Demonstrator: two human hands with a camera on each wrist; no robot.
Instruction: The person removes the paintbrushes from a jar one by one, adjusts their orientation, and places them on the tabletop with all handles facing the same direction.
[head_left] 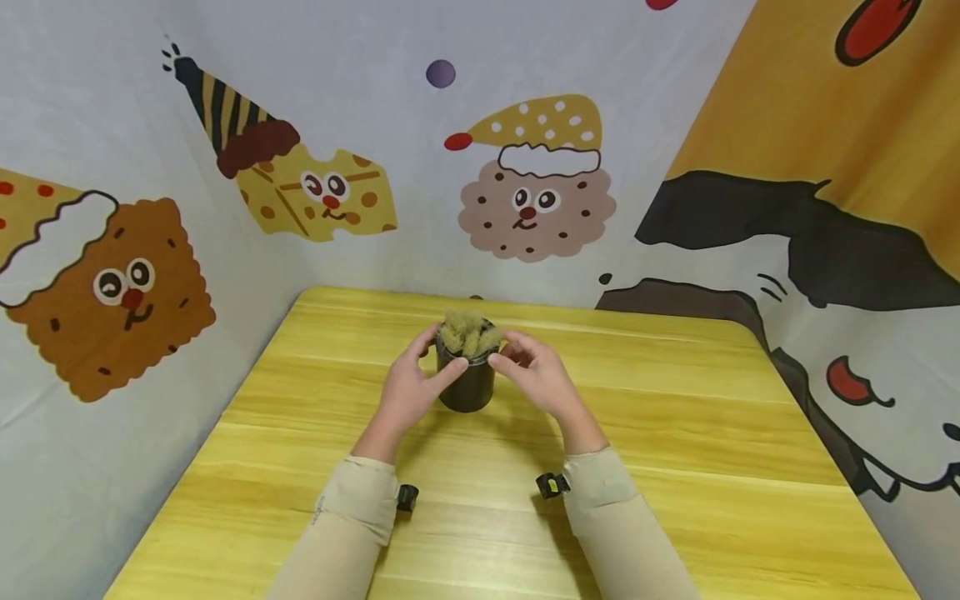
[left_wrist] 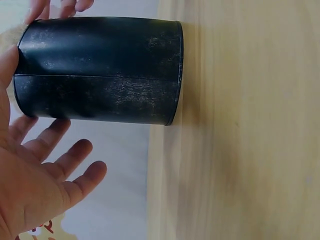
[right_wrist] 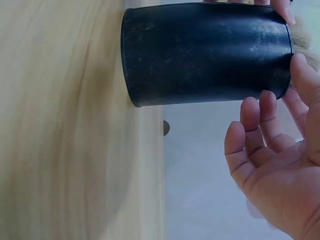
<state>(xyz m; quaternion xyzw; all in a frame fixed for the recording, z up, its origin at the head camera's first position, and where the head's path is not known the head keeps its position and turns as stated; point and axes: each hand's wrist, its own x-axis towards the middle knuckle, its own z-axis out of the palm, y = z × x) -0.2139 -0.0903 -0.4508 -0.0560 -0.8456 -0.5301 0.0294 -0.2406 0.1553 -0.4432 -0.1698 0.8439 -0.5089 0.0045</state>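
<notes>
A dark, cylindrical pot (head_left: 467, 392) with a worn, scuffed surface stands upright near the far middle of the table. Fuzzy tan-green tufts (head_left: 467, 332) fill its mouth and rise above the rim. My left hand (head_left: 408, 387) holds the pot's upper left side, thumb at the front of the rim. Opposite it, my right hand (head_left: 542, 379) grips the right side of the rim, its thumb also in front. In the left wrist view, a vertical seam runs down the pot (left_wrist: 100, 65), and the left hand's lower fingers (left_wrist: 80, 155) spread away from it.
The yellow wood-grain table (head_left: 675, 433) ends at a back edge just beyond the pot. Behind and to the sides hangs a pale cloth (head_left: 360, 75) printed with cartoon food. Small black devices (head_left: 552, 485) sit at both wrists, beside beige sleeves (head_left: 348, 517).
</notes>
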